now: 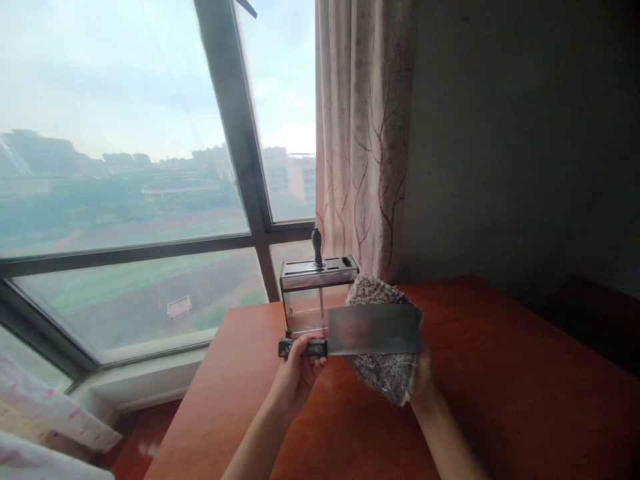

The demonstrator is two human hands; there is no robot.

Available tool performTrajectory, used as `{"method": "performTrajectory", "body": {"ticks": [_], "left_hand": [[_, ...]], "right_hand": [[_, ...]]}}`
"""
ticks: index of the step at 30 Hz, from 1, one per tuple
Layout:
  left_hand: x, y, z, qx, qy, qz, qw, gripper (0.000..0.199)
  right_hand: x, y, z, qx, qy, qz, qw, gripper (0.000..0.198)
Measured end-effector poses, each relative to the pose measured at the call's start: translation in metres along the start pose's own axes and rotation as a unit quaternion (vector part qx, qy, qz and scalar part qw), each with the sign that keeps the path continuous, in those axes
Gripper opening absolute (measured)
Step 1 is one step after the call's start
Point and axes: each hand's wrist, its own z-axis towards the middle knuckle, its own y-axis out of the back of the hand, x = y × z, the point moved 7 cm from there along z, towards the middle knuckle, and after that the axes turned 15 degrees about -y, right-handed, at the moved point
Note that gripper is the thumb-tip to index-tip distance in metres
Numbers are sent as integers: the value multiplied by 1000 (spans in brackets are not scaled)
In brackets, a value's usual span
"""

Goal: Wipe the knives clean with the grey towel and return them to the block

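My left hand (299, 373) is closed round the black handle of a cleaver (375, 329). Its broad grey blade points to the right, above the table. Behind the blade, a fuzzy grey-brown cloth (383, 377) shows above and below it. My right hand (424, 377) is at the cloth's right edge, by the blade's far end; the cloth and blade hide most of its fingers. It appears to grip the cloth. Just behind the cleaver stands a clear-sided knife block (320, 272) with a metal top, and one dark-handled tool (317, 247) sticks up from it.
The reddish-brown wooden table (225, 400) spreads below both hands. A large window (125, 167) with dark frames is on the left. A patterned curtain (365, 133) hangs behind the knife block, and a dark wall (500, 147) stands at the right.
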Motion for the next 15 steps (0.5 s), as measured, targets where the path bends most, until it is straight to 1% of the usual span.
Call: {"method": "performTrajectory", "body": {"ticks": [2, 3, 4, 6, 9, 11, 13, 15], "left_hand": [[-5, 5, 3, -8, 0, 7, 1000, 18], [-7, 8, 4, -12, 2, 14, 1000, 19], [-9, 10, 5, -15, 3, 20, 1000, 19], [-14, 13, 6, -19, 0, 29, 999, 19], [-23, 17, 8, -29, -16, 35, 999, 17], [-28, 22, 10, -48, -29, 43, 998, 15], [-30, 28, 12, -65, -39, 56, 996, 14], [-29, 31, 13, -72, -39, 66, 994, 16]], "right_hand": [[2, 2, 0, -3, -48, 41, 998, 38], [5, 3, -1, -6, -61, 52, 997, 40], [9, 4, -2, -11, -64, 58, 996, 42], [19, 7, -6, -28, -42, 62, 997, 46], [37, 14, -14, -67, 20, 62, 996, 49], [49, 19, -20, -102, 78, 59, 990, 49], [59, 26, -27, -153, 156, 44, 975, 49], [63, 32, -34, -213, 227, 2, 950, 49]]}}
